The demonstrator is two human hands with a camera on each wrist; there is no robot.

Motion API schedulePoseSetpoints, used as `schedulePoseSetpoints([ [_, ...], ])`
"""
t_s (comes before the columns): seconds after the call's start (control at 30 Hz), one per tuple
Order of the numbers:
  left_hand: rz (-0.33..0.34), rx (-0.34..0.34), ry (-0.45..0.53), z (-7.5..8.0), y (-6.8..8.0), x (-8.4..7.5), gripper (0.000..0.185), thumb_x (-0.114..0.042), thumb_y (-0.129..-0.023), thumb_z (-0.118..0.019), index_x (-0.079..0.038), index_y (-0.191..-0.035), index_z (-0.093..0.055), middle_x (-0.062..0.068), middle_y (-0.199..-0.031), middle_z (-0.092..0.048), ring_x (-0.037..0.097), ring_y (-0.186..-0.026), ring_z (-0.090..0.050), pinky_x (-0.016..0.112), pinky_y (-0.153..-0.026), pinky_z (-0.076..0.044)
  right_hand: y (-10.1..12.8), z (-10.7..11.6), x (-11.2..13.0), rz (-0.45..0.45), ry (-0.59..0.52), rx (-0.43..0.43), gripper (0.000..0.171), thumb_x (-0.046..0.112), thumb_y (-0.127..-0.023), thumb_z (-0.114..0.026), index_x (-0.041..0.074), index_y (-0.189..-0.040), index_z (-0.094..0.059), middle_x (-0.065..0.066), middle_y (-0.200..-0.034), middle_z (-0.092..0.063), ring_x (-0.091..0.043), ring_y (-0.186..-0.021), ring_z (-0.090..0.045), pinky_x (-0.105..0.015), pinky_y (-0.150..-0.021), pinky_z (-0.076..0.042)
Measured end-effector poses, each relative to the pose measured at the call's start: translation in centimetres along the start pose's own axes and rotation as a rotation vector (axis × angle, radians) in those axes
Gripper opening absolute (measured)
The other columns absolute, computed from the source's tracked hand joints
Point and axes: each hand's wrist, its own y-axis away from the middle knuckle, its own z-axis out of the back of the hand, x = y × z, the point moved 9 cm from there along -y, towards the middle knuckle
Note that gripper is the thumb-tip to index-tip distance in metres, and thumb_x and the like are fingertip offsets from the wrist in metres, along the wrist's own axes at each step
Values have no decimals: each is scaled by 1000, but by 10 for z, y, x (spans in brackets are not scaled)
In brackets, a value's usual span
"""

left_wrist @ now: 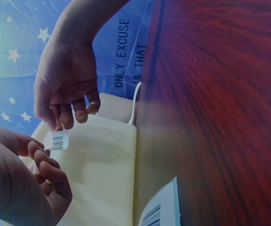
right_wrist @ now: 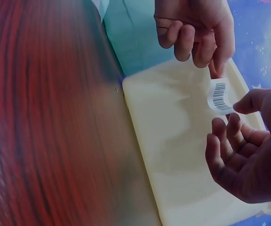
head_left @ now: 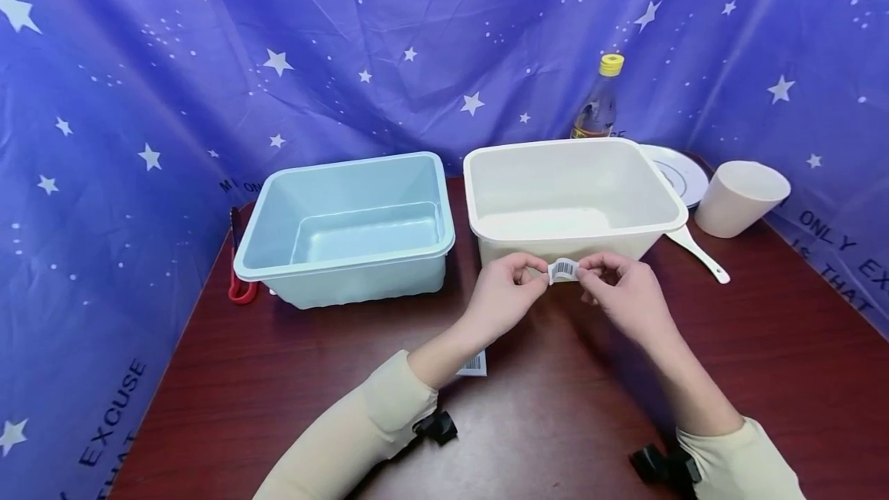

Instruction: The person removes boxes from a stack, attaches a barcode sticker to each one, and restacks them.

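Note:
A small white barcode sticker [head_left: 563,269] is held bowed between both hands, just in front of the white basin [head_left: 576,242]. My left hand [head_left: 501,293] pinches its left end between thumb and forefinger. The opposite end is pinched by my right hand [head_left: 628,295]. In the right wrist view the sticker [right_wrist: 219,96] curves, its printed bars facing that camera. Under my left forearm lies a second barcode label [head_left: 475,363] on the table, partly hidden by the arm.
A light blue basin [head_left: 361,278] stands left of the white one, with a red-handled tool [head_left: 241,290] beside it. To the right are a white cup [head_left: 738,201], a plate [head_left: 684,172] and a white utensil handle [head_left: 703,257]. A yellow-capped bottle [head_left: 599,103] stands behind.

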Motion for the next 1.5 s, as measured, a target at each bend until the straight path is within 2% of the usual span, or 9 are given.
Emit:
schedulePoseSetpoints([
  [0.17,7,27,-40,-6,-4,1,14,-11,-94,-65,-11,-105,-74,-5,-58,-49,8,-52,-44,21,-54,-37,-4,8,-8,-30,71,-54,14,9,-93,-62,-1,-96,-72,-7,-73,-65,-15,-59,-64,-22,-52,-48],
  [0.3,7,56,-82,-9,-5,3,18,-13,-95,-65,-12,-112,-73,-6,-56,-47,8,-51,-44,21,-55,-37,-6,7,-9,-17,99,-66,17,10,-94,-59,0,-96,-72,-7,-73,-64,-14,-59,-64,-22,-52,-48],
  [0.5,0,101,-84,-14,-5,5,27,-13,-96,-65,-11,-123,-69,-6,-55,-46,7,-49,-43,21,-53,-35,-6,4,-10,8,126,-77,16,7,-91,-57,2,-95,-72,-5,-70,-64,-16,-57,-64,-21,-53,-45],
  [0.63,3,126,-93,-17,-5,7,32,-14,-96,-65,-12,-128,-67,-7,-55,-46,7,-48,-42,21,-51,-33,-5,4,-11,22,144,-94,14,8,-91,-60,4,-95,-72,-4,-66,-65,-12,-55,-62,-21,-54,-42],
  [0.87,6,131,-131,-18,-6,9,35,-16,-96,-65,-12,-131,-66,-9,-55,-46,5,-49,-41,21,-52,-33,-3,6,-11,47,184,-117,14,10,-92,-63,4,-100,-72,0,-62,-64,-8,-54,-57,-22,-56,-39],
  [1.1,12,127,-177,-18,-6,8,37,-19,-97,-65,-13,-133,-65,-10,-56,-46,5,-49,-41,22,-53,-34,0,14,-3,132,298,-223,10,8,-88,-67,5,-92,-75,5,-58,-55,-12,-52,-47,-22,-53,-35],
  [1.2,14,127,-187,-18,-6,7,37,-19,-97,-65,-13,-133,-65,-10,-57,-47,5,-49,-42,22,-53,-34,1,17,-2,142,347,-254,8,10,-87,-67,7,-87,-75,6,-56,-52,-14,-52,-46,-23,-51,-34],
  [1.33,21,121,-210,-17,-5,6,37,-19,-97,-65,-15,-133,-66,-10,-58,-48,5,-50,-42,22,-52,-34,0,13,-4,154,339,-209,6,9,-88,-68,9,-85,-73,4,-60,-55,-16,-56,-48,-22,-54,-35],
  [1.5,3,98,-307,-16,-5,4,37,-23,-96,-66,-19,-133,-66,-12,-62,-52,4,-52,-47,24,-52,-37,-2,-4,-7,162,227,-42,12,5,-92,-67,8,-103,-71,3,-65,-56,-12,-57,-50,-23,-58,-38],
])
